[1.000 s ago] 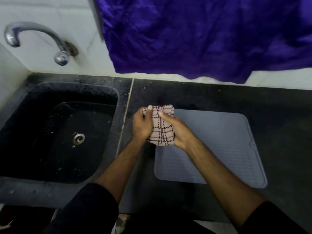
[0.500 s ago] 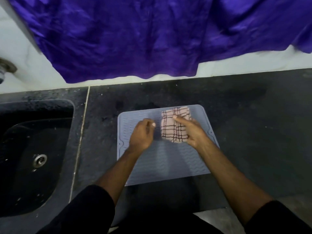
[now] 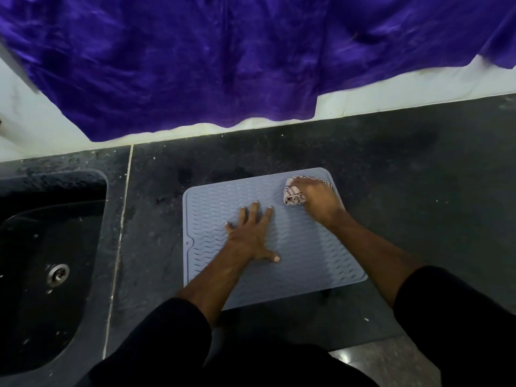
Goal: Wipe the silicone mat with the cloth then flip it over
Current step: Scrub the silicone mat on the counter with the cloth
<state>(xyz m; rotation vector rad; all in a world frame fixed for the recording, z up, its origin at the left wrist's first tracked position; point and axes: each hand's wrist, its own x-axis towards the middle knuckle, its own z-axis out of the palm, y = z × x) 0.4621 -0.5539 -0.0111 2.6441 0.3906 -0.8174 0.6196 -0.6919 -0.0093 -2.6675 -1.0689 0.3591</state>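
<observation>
A grey-blue silicone mat (image 3: 212, 208) with a wavy ribbed surface lies flat on the dark counter. My left hand (image 3: 251, 234) rests flat on the mat's middle with its fingers spread. At the mat's far right corner my right hand (image 3: 317, 198) presses down on a bunched pink checked cloth (image 3: 291, 195). Most of the cloth is hidden under that hand; whether the fingers curl round it I cannot tell.
A black sink (image 3: 42, 261) with a metal drain (image 3: 57, 273) lies to the left, past a pale counter seam (image 3: 120, 238). A purple fabric (image 3: 223, 60) hangs over the white wall behind. The counter's front edge (image 3: 363, 346) runs below the mat, with floor beyond.
The left hand has let go of the cloth and laid itself flat on the mat. The right hand has carried the cloth to the mat's far right corner. The view has shifted right.
</observation>
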